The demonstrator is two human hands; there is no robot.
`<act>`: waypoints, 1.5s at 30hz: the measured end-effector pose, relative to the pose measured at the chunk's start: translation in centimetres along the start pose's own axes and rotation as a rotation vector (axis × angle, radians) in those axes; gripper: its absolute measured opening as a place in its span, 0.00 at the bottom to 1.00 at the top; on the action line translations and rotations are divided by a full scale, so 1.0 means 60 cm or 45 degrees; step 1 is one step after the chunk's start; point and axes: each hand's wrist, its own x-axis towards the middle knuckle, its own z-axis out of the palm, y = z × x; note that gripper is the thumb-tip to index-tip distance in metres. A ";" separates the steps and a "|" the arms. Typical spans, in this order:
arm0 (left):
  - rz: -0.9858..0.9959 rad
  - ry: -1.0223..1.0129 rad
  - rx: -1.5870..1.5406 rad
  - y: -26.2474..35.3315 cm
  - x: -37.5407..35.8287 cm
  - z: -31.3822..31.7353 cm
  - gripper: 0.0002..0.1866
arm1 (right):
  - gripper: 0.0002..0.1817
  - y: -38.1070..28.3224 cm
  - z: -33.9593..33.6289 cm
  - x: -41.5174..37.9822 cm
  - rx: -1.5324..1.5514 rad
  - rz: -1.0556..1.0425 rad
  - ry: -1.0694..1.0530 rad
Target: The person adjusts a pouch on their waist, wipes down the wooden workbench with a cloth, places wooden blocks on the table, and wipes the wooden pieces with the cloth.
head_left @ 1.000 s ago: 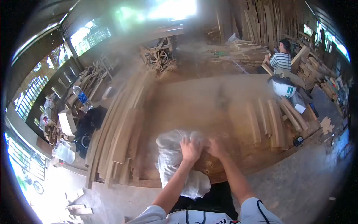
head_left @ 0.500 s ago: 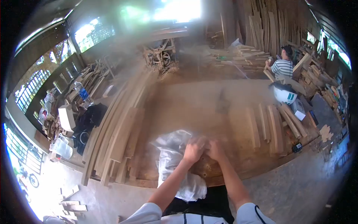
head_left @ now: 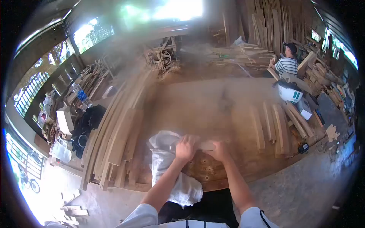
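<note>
A white cloth (head_left: 161, 167) lies bunched at the front edge of the wooden table (head_left: 201, 106) and hangs over it. My left hand (head_left: 185, 147) is closed on the upper right part of this cloth. Just to the right, my right hand (head_left: 219, 150) has its fingers closed on the end of a pale strip (head_left: 206, 145) that stretches between both hands. The strip looks like part of the cloth, but it is blurred.
Long wooden boards (head_left: 121, 140) are stacked on the left, shorter pieces (head_left: 279, 129) on the right. A white helmet (head_left: 289, 93), a small black object (head_left: 303, 148) and a water bottle (head_left: 81, 94) sit farther out. A person (head_left: 287, 62) in a striped shirt is at the back right.
My hands have moved apart, the left one going left with the cloth and the right one slightly right. A pale strip now shows between them. The person at the back has raised their head slightly.
</note>
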 end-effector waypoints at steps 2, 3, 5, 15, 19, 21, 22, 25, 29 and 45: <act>-0.020 -0.081 -0.057 -0.002 0.002 -0.024 0.14 | 0.25 -0.010 -0.004 0.003 -0.027 0.034 -0.023; -0.036 -0.116 0.000 -0.023 -0.002 -0.034 0.14 | 0.25 -0.029 -0.009 0.006 -0.045 0.076 -0.048; -0.068 -0.196 0.124 -0.082 -0.017 -0.070 0.15 | 0.25 -0.037 -0.003 0.007 -0.039 0.104 -0.070; 0.060 -0.084 0.060 -0.014 -0.012 -0.011 0.19 | 0.26 -0.006 -0.001 0.002 -0.107 -0.086 0.023; 0.038 -0.165 0.279 -0.072 -0.027 -0.009 0.18 | 0.27 -0.006 0.003 0.003 -0.091 -0.023 -0.038; -0.036 -0.261 0.363 -0.110 -0.032 -0.055 0.17 | 0.28 -0.006 0.007 0.004 -0.045 -0.001 -0.083; -0.053 -0.275 0.364 -0.122 -0.031 -0.083 0.17 | 0.28 -0.005 0.007 0.005 -0.027 0.011 -0.098; 0.002 -0.114 0.308 -0.116 -0.030 -0.095 0.17 | 0.28 -0.021 -0.002 0.002 -0.091 -0.019 -0.019; 0.012 0.035 0.285 -0.048 -0.027 0.001 0.21 | 0.27 -0.014 0.000 0.008 -0.094 -0.047 -0.011; -0.189 -0.089 0.243 -0.037 -0.030 -0.026 0.17 | 0.29 -0.002 0.014 0.006 -0.111 0.004 -0.044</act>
